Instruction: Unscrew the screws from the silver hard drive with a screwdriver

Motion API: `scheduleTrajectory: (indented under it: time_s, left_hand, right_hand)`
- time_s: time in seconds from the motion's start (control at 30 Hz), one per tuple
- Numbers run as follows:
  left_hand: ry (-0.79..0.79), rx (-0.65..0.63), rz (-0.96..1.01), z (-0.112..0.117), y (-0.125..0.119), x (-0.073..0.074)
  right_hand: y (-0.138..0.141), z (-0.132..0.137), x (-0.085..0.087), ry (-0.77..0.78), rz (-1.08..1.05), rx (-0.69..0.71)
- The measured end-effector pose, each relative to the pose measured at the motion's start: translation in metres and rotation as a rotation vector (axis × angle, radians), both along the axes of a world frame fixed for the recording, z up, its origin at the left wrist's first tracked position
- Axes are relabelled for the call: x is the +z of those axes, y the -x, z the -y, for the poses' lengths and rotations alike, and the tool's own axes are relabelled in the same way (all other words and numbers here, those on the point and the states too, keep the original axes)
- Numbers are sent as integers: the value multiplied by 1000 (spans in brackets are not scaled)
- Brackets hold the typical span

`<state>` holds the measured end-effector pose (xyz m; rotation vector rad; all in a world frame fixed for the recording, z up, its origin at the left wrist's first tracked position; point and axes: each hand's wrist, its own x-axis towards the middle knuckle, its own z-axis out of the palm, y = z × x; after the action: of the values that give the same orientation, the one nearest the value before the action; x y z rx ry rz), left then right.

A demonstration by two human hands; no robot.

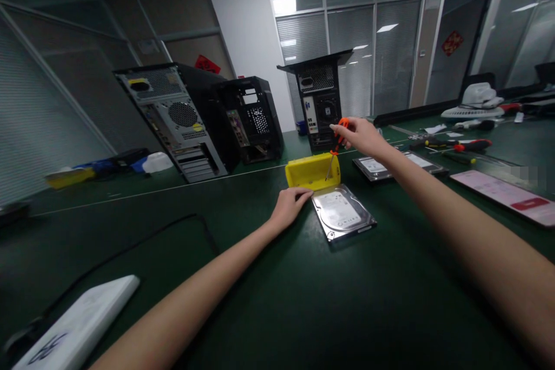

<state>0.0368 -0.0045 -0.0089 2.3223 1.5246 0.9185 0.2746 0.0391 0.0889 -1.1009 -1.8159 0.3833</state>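
Observation:
A silver hard drive (339, 211) lies flat on the green table, label side up. My left hand (289, 207) rests at its far left corner, fingertips and thumb closed against the drive's edge. Right behind the drive, a yellow plastic box (303, 173) is tipped with its hollow side towards me; my left fingertips are close to its lower edge. Raised above the box, my right hand (358, 136) is closed around the orange handle of a screwdriver (336, 141). Its shaft slants down in front of the box, the tip above the far edge of the drive.
Computer cases (199, 115) stand at the back left, another tower (321, 104) behind the box. A second hard drive (377, 169) lies beneath my right forearm. Rightward are a pink phone (505, 193) and several hand tools (463, 145). A white power strip (82, 321) lies near left.

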Motion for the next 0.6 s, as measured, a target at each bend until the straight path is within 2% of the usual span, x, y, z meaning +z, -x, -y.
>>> scheduleTrajectory:
  time_s: [0.23, 0.47, 0.6]
  left_hand:
    - [13, 74, -2, -1, -4, 0]
    - [3, 69, 26, 2, -4, -2]
    - [26, 68, 46, -1, -1, -5]
  right_hand:
    - [4, 6, 2, -11, 78, 21]
    - [6, 3, -2, 4, 99, 19]
    - [13, 3, -7, -19, 102, 91]
